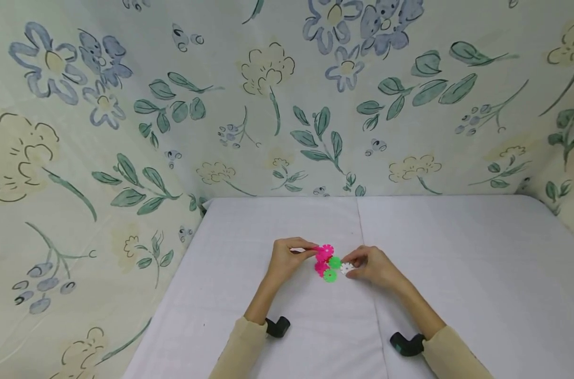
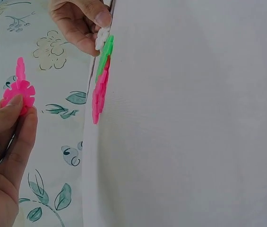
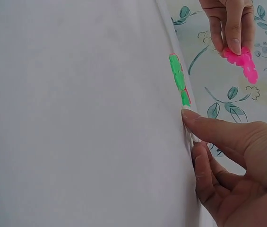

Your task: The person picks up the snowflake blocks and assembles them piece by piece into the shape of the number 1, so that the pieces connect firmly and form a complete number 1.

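Observation:
My left hand (image 1: 283,259) pinches pink notched plastic discs (image 2: 21,90) between thumb and fingertips. One of these discs stands up above the other in the left wrist view. Opposite it, my right hand (image 1: 378,267) pinches a white notched disc (image 1: 346,268) by its edge. That white disc adjoins a row of green discs (image 3: 176,72) and pink discs (image 2: 99,98), with a bit of red showing among them. In the left wrist view a gap separates the two groups, though they overlap in the head view.
A white cloth covers the table (image 1: 249,221), with a crease (image 1: 368,242) running down it near the hands. Floral fabric (image 1: 268,137) hangs behind and at the sides. Black wrist devices (image 1: 278,327) sit by both beige sleeves (image 1: 241,345).

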Demonstrator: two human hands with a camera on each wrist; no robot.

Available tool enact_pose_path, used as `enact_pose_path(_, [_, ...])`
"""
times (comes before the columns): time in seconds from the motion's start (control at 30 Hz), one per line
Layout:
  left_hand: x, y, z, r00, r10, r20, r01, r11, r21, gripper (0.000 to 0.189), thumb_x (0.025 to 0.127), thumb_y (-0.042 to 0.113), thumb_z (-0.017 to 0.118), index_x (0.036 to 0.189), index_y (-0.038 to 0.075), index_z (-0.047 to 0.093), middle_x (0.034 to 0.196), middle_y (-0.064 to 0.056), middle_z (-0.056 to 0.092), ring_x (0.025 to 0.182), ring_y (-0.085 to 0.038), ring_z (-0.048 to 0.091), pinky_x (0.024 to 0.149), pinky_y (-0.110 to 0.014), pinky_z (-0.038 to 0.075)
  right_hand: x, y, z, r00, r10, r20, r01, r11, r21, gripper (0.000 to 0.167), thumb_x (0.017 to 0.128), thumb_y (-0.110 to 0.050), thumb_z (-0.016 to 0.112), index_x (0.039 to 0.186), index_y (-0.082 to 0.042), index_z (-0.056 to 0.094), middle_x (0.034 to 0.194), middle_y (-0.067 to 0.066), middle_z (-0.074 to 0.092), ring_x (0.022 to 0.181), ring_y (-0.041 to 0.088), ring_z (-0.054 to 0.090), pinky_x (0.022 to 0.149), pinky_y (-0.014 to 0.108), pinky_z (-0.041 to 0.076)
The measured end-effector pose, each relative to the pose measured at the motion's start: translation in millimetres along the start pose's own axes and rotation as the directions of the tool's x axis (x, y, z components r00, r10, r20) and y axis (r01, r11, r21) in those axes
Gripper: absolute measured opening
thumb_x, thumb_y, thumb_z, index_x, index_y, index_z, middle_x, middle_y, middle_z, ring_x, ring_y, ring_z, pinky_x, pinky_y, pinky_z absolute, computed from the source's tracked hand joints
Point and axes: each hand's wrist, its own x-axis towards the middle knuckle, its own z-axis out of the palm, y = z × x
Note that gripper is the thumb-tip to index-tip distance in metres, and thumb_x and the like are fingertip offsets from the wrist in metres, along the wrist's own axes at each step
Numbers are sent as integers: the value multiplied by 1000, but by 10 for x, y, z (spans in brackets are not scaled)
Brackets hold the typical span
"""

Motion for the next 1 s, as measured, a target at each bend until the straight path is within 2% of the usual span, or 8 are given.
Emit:
enact_pose_path(0.13, [0,23,-12,1000,-7,12,7,1000,3,12,85,5,84,96,8,84,95,-8,82,87,-16,77,72,-23,62,-5,-11,-15,1000,-9,-13,9,1000,-23,23,79,-8,89,101,-9,80,86,3,70,79,16,59,67,21,49])
enact_pose_path(0.33, [6,14,-18,999,-12,50,12,1000,2,14,86,3,83,99,8,84,96,-8,81,88,-23,77,73,-22,62,-35,-15,-37,999,-48,14,47,999,26,15,83,-7,85,97,-7,80,81,3,70,74,12,60,66,21,51])
enact_pose_path(0.47, [4,-10,-11,997,-15,73,15,1000,1,15,86,3,82,100,9,84,97,-9,81,89,-24,76,75,-22,62,-57,-38,-30,999,-41,-9,41,997,59,13,86,-9,84,99,-9,80,84,3,72,75,13,63,68,21,54])
enact_pose_path(0.6, [-4,-24,-1,996,-17,87,16,1000,6,15,87,3,81,101,9,84,98,-8,81,91,-20,75,75,-23,62,-78,-90,-17,998,-25,-57,35,985,168,16,88,-9,82,103,-6,79,93,10,75,79,23,73,71,20,58])
enact_pose_path(0.77, [-13,-14,3,995,-40,96,38,999,21,15,87,3,81,101,9,84,99,-7,81,90,-13,75,74,-22,62,-100,-117,-12,995,-11,-98,41,951,308,24,90,-8,80,111,2,75,99,20,76,86,32,79,77,20,61])
enact_pose_path(1.0, [-15,32,0,993,-72,97,68,997,43,15,88,4,81,101,10,84,100,-6,82,94,-18,76,75,-21,61,-85,-126,9,988,-2,-152,61,921,386,24,90,-8,80,111,3,74,97,24,73,88,37,78,77,24,63])
